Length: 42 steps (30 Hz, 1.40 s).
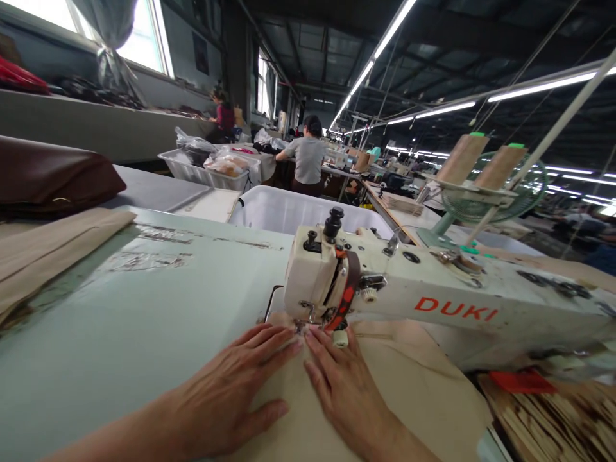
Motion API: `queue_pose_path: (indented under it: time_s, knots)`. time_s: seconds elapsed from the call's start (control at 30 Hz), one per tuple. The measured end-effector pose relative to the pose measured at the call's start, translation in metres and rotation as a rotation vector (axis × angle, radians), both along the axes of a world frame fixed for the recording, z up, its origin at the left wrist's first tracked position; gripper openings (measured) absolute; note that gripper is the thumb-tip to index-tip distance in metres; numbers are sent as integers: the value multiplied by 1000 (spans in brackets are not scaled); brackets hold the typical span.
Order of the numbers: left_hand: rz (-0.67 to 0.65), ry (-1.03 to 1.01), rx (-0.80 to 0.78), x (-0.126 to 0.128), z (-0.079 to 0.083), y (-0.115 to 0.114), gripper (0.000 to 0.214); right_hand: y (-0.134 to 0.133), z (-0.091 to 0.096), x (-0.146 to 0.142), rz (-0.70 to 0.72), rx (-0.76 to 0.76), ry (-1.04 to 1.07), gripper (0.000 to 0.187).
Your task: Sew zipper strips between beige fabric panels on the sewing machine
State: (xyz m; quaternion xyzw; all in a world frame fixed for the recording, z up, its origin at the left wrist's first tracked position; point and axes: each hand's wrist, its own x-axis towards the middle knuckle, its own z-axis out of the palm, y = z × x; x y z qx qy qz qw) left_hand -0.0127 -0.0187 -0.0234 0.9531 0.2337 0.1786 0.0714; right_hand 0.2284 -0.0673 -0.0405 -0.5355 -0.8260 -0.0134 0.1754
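My left hand [231, 391] lies flat and open on a beige fabric piece [409, 391], fingers stretched toward the needle area of a white sewing machine [433, 289] marked DUKI. My right hand [344, 385] also lies flat and open on the same fabric, just right of the left, its fingertips at the presser foot [308, 326]. The two hands nearly touch at the fingertips. The needle itself is hidden under the machine head.
Pale green table [144, 308] spreads left. Folded beige fabric [48, 250] and a dark brown bag [48, 176] lie at far left. A white bin [289, 208] stands behind the machine. Two thread cones [481, 163] and a fan stand at right. Other people work beyond.
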Motion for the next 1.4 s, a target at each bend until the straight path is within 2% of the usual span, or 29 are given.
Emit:
queue_pose_path:
  time_s: [0.13, 0.5, 0.67, 0.8, 0.97, 1.17, 1.27, 1.4]
  knots:
    - [11, 20, 12, -1, -5, 3, 73, 2, 1, -1, -10, -6, 9, 43]
    - [16, 55, -4, 0, -9, 7, 72, 4, 3, 0, -2, -19, 60, 44]
    - [-5, 5, 38, 0, -11, 8, 72, 3, 3, 0, -17, -33, 49, 45]
    - [-21, -38, 83, -1, -16, 11, 72, 2, 3, -1, -25, 19, 47, 42]
    - [-20, 8, 129, -3, -20, 11, 73, 1, 2, -1, -34, 42, 63, 41]
    - [65, -49, 121, 7, -17, 5, 68, 4, 1, -3, -40, 111, 4, 40]
    - [39, -11, 124, -3, -16, -1, 68, -6, 1, -13, -82, 141, -61, 40]
    - [34, 87, 27, -41, -11, -29, 74, -47, -2, -34, -124, 172, -27, 41]
